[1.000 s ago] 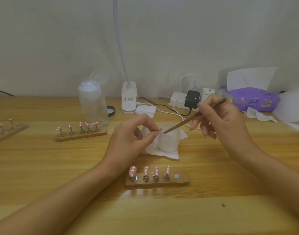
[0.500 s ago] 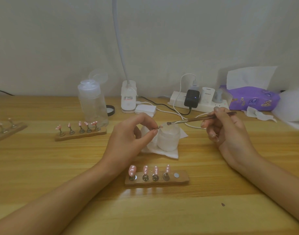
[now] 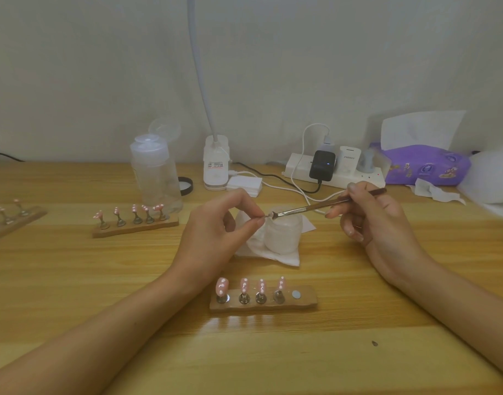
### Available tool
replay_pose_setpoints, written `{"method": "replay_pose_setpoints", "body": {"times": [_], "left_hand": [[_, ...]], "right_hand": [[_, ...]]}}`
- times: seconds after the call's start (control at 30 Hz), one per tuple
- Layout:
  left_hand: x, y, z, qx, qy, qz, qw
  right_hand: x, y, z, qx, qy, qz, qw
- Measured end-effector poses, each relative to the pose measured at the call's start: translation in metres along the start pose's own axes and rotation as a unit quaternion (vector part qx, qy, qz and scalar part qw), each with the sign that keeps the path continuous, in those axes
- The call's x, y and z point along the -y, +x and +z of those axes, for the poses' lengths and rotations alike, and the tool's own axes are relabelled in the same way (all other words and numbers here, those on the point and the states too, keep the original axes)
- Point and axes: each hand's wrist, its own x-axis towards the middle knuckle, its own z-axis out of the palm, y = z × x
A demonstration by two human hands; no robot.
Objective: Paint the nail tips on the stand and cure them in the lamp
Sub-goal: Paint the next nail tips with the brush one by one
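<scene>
Right now the left hand [image 3: 216, 232] has its thumb and first finger curled in, pinching one small nail tip [image 3: 268, 215] over the middle of the tabletop [image 3: 73, 280]. The right hand [image 3: 378, 223] holds a thin brush [image 3: 324, 206] like a pencil, fingers curled round it, and the brush hairs touch that little tip. Both meet just above a white jar [image 3: 281, 235], which sits on a white wipe [image 3: 273, 256]. Closer to the front edge lies a brown stand [image 3: 304, 302] with four pink nail tips [image 3: 244, 285] with white dots, up on pegs; its last spot at the right end shows only a small round disc. A second stand [image 3: 136, 228] with five pink tips sits toward the left, and part of a third stand [image 3: 16, 220] pokes in at the left edge. The tabletop is light yellow wood with long lines in it and a tiny dark speck [image 3: 374, 343] near the front right. Along the back edge, left to right, are a clear bottle [image 3: 156, 175], a white lamp [image 3: 216, 163] with a bendy neck going up out of view, a white power strip [image 3: 295, 166] with a black charger [image 3: 322, 165] plugged in, and a purple tissue pack [image 3: 427, 163]. Behind it all is a plain pale wall [image 3: 273, 67].
</scene>
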Motion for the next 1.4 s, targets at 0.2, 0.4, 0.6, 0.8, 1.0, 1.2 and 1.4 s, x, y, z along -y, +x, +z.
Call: {"method": "replay_pose_setpoints", "body": {"times": [0.2, 0.4, 0.6, 0.8, 1.0, 1.2, 1.4], "left_hand": [[0.0020, 0.0007, 0.0000, 0.002, -0.009, 0.008, 1.000], [0.0012, 0.0004, -0.0003, 0.001, -0.006, 0.011, 1.000], [0.0006, 0.0004, -0.0003, 0.001, 0.006, 0.018, 1.000], [0.0000, 0.0001, -0.0001, -0.004, 0.002, 0.021, 1.000], [-0.0008, 0.0001, -0.0003, -0.003, 0.003, 0.019, 1.000], [-0.0009, -0.0007, -0.0004, -0.001, 0.009, 0.016, 1.000], [-0.0010, -0.0007, -0.0009, 0.000, 0.004, 0.009, 1.000]], "right_hand": [[0.0005, 0.0007, -0.0021, 0.000, 0.022, -0.005, 1.000], [-0.0002, 0.0015, -0.0016, -0.009, 0.021, 0.010, 1.000], [-0.0008, 0.0007, -0.0009, 0.003, 0.006, -0.003, 1.000], [-0.0008, 0.0012, -0.0001, 0.009, 0.000, -0.007, 1.000], [-0.0004, 0.0011, -0.0017, 0.001, 0.012, -0.002, 1.000], [-0.0025, 0.0024, -0.0038, -0.003, 0.013, -0.008, 1.000], [-0.0019, 0.0022, -0.0020, 0.005, -0.006, -0.012, 1.000]]}}
